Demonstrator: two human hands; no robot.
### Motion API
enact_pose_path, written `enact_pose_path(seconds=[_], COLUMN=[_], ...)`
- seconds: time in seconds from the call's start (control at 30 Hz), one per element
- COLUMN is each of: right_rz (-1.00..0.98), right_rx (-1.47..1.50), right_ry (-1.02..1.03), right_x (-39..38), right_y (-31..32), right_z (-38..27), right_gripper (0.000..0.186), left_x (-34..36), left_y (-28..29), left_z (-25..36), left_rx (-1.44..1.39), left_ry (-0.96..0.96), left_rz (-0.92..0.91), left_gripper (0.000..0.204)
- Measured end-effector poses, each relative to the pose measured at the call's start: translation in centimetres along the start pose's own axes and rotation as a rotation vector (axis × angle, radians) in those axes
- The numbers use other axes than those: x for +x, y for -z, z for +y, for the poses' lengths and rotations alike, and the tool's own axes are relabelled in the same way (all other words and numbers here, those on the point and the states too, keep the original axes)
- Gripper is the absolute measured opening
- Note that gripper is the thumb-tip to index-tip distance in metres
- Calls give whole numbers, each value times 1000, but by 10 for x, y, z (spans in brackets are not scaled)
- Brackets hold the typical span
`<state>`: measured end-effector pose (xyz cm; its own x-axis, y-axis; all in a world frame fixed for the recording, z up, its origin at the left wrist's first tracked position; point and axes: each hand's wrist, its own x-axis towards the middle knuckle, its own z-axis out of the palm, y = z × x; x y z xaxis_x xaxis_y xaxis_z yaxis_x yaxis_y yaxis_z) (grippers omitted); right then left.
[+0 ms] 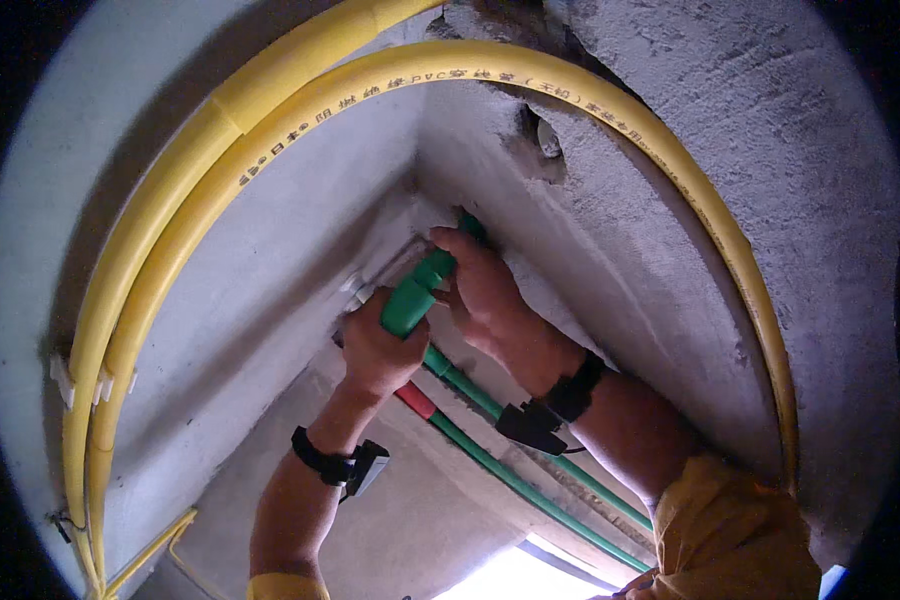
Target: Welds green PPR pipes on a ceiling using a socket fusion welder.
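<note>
My left hand [375,350] is closed around the lower end of a green pipe fitting [406,308], near the corner where the concrete surfaces meet. Higher up, my right hand [482,290] wraps the same green assembly, its thumb and fingers pressed on the narrower part. A short green end [470,226] shows past the right hand, close to the wall. Just below the hands run two green pipes; one [465,383] passes beneath the right wrist, and the other [510,490] carries a red sleeve [415,400]. My fingers partly hide where the pieces join.
Two thick yellow conduits [160,260] arch across the upper side, held by white clips [102,388] at left. A rough hole [547,138] opens in the concrete. A small white fitting [355,290] sits beside the left hand. Bright light enters through an opening [515,578] below.
</note>
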<state>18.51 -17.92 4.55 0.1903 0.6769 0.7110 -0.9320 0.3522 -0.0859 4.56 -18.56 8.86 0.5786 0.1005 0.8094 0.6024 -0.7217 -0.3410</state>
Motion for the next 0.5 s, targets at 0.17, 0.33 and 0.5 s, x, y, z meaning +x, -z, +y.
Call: enact_pose_path(seconds=[0.17,0.33,0.5], right_rz=[-23,3,-64], right_rx=[-18,-25,-72], right_ry=[57,62,158], right_x=[-4,-13,-24], right_y=[1,-5,-5], right_z=[0,0,2], right_gripper=[22,23,27], left_x=[4,7,4], left_y=[5,7,10], left_z=[5,8,18], left_rx=[2,-9,-4], left_ry=[-38,-140,-129], left_rz=[-40,-25,-50], left_gripper=[18,19,19])
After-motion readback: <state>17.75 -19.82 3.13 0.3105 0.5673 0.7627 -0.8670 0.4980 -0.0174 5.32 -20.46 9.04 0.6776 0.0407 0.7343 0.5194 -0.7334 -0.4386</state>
